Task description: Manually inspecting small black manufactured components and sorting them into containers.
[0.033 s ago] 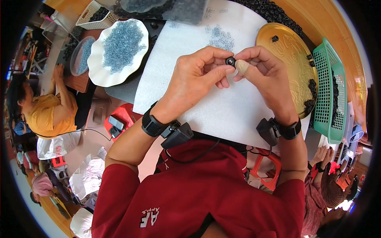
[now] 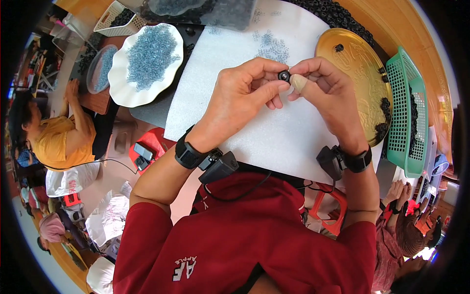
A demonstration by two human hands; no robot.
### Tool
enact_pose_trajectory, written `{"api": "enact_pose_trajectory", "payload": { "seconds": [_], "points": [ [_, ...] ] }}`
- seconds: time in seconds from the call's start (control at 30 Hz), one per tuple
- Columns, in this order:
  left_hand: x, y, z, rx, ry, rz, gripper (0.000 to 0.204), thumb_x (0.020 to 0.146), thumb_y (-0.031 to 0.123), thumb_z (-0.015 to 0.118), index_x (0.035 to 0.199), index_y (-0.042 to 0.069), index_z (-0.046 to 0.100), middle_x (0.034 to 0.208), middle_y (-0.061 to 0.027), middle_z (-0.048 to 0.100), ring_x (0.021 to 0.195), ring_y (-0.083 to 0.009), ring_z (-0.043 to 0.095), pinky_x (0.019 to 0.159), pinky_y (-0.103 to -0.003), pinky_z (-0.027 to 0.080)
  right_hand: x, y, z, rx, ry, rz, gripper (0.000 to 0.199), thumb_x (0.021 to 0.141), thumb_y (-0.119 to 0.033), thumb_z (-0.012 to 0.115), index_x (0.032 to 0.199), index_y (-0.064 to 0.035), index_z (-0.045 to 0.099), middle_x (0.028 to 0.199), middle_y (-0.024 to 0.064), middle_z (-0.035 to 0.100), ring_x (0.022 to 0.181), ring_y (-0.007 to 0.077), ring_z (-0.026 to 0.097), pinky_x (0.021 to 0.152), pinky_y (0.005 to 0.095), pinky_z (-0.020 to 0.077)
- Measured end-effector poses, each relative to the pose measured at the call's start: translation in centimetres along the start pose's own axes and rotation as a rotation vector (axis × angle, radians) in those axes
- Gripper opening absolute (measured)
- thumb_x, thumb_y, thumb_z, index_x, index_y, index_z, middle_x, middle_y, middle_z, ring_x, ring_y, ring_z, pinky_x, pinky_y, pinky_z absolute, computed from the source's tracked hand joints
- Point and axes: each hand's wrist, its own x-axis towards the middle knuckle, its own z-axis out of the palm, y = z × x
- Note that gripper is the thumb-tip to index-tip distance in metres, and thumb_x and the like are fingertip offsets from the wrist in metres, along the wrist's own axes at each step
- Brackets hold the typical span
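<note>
Above the white foam sheet [image 2: 205,93], my left hand [image 2: 245,88] pinches a small round black part [image 2: 284,75] with a hole in its middle between thumb and fingers. My right hand [image 2: 325,83] meets it from the right, its thumb and fingertips closed against the part's edge. A pale covering wraps the right thumb's tip. Whatever else those right fingers hold is too small to make out. Just beyond the hands, small clear bluish pieces [image 2: 273,49] lie scattered on the sheet. To the right, a round gold tray [image 2: 360,88] carries several black parts [image 2: 384,110] near its rim.
A white scalloped dish [image 2: 117,73] heaped with clear bluish pieces stands at left. Behind are a clear plastic box [image 2: 235,14] and a pile of black parts [image 2: 333,13]. A green basket [image 2: 404,112] flanks the tray. Someone in yellow [image 2: 68,139] sits far left.
</note>
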Motion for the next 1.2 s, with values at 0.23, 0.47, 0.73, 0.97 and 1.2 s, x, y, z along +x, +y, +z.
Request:
{"api": "enact_pose_trajectory", "payload": {
  "seconds": [0.23, 0.47, 0.73, 0.97, 1.2],
  "points": [
    [0.0, 0.2, -0.3, -0.011, -0.056, -0.018, 0.025, 0.092, 0.003, 0.06, 0.116, -0.003, 0.059, 0.089, -0.0091, 0.067, 0.069, -0.0114, 0.063, 0.063, -0.023, 0.052, -0.2, -0.4, -1.3, 0.105, -0.058, 0.107, 0.022, 0.089, -0.011, 0.067, 0.105, 0.0031, 0.061, 0.095, 0.0093, 0.066, 0.08, 0.0141, 0.065, 0.073, 0.0245, 0.0521],
    [0.0, 0.6, -0.3, -0.078, -0.093, -0.015, 0.027, 0.092, 0.004, 0.06, 0.118, -0.004, 0.058, 0.09, -0.0096, 0.067, 0.069, -0.0128, 0.064, 0.064, -0.024, 0.053, 0.0, 0.0, -1.7, 0.109, -0.103, -0.009, 0.019, 0.087, -0.008, 0.067, 0.102, 0.0027, 0.062, 0.095, 0.0104, 0.066, 0.082, 0.0169, 0.065, 0.075, 0.0273, 0.0533],
    [-0.1, 0.5, -0.3, -0.052, -0.118, -0.003, 0.026, 0.091, 0.003, 0.06, 0.117, -0.004, 0.058, 0.089, -0.0093, 0.066, 0.07, -0.0132, 0.064, 0.065, -0.025, 0.053, -0.3, 0.0, -1.7, 0.052, -0.112, -0.082, 0.017, 0.086, -0.004, 0.068, 0.101, 0.0028, 0.062, 0.097, 0.0102, 0.065, 0.085, 0.0168, 0.065, 0.077, 0.028, 0.0533],
    [-0.1, 0.7, -0.3, -0.035, -0.104, -0.011, 0.026, 0.092, 0.003, 0.06, 0.117, -0.004, 0.058, 0.09, -0.0095, 0.066, 0.071, -0.013, 0.063, 0.066, -0.025, 0.053, -0.3, 0.2, -1.5, 0.032, -0.107, -0.19, 0.016, 0.085, 0.001, 0.066, 0.101, 0.0022, 0.063, 0.1, 0.0088, 0.064, 0.088, 0.0152, 0.063, 0.079, 0.0264, 0.0516],
    [-0.1, 0.7, -0.4, -0.089, -0.099, -0.021, 0.027, 0.091, 0.003, 0.061, 0.117, -0.004, 0.058, 0.091, -0.01, 0.066, 0.07, -0.0125, 0.063, 0.066, -0.025, 0.053, -0.6, -0.1, -1.2, 0.026, 0.011, -0.082, 0.017, 0.085, -0.001, 0.068, 0.101, 0.0024, 0.064, 0.098, 0.0104, 0.066, 0.087, 0.0154, 0.065, 0.079, 0.0261, 0.0523]
  ]
}}
